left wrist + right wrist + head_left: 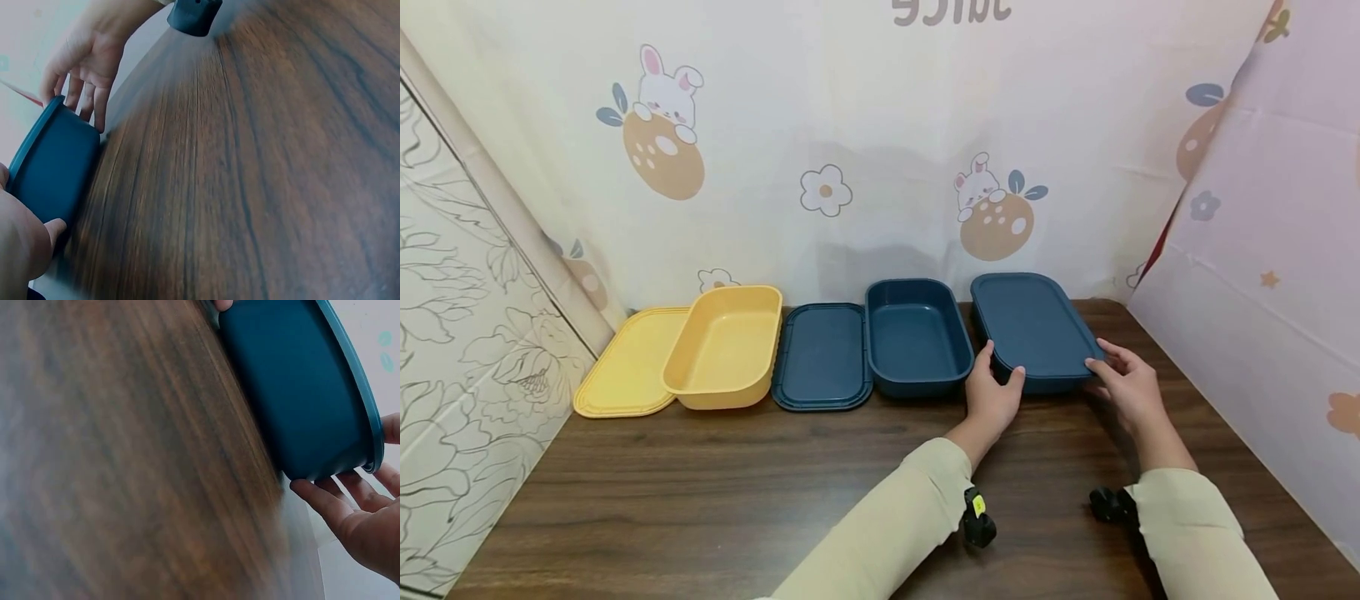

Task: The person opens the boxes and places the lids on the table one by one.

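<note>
Hands (991, 398) (1129, 390) grip lidded box (1037, 325), nr edge; tub (919, 388) close L (gap unclear).

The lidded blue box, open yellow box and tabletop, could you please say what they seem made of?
The lidded blue box looks like matte plastic, given its even colour and moulded rim. The open yellow box is probably plastic, with a soft sheen inside. The tabletop shows dark, streaky grain, so wood or wood-look laminate; I cannot tell which.

The dark blue box (300, 387), its matching lid (1036, 321) on, sits upright, seemingly flat on the table (737, 500).
</note>
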Available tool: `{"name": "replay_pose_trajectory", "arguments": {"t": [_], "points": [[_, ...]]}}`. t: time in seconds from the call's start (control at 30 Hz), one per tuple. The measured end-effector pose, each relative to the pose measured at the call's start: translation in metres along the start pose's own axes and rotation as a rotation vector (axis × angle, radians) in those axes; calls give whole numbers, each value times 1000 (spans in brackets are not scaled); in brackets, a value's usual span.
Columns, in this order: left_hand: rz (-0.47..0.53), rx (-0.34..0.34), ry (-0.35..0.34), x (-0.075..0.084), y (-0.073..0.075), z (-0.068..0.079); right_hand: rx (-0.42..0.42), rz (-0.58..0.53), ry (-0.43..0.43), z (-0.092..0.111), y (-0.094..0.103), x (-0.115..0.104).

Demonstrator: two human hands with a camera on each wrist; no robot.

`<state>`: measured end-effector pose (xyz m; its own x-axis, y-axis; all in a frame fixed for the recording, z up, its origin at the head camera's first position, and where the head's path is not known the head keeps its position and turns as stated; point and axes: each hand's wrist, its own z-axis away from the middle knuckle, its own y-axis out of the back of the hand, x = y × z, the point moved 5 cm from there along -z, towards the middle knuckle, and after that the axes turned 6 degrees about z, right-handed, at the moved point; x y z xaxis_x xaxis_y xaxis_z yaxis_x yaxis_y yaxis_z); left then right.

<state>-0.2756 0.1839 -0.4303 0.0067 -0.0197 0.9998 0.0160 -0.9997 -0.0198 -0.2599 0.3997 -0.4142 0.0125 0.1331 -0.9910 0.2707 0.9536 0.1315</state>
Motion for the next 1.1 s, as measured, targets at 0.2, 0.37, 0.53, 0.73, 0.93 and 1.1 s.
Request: {"name": "replay_pose_trajectory", "arguments": {"t": [0.2, 0.37, 0.53, 0.73, 0.93, 1.1], "points": [[1, -14, -10, 1, 3, 2, 9, -17, 12, 3, 1, 0], [18, -15, -1, 0, 3, 3, 11, -53, 17, 6, 2, 0], [38, -11, -1, -1, 4, 6, 3, -29, 22, 9, 3, 0], [76, 7, -29, -1, 5, 9, 1, -35, 27, 12, 5, 0], [98, 32, -10, -3, 7, 10, -1, -73, 47, 16, 7, 1], [104, 34, -7, -4, 9, 11, -1, -80, 66, 19, 6, -1]]}}
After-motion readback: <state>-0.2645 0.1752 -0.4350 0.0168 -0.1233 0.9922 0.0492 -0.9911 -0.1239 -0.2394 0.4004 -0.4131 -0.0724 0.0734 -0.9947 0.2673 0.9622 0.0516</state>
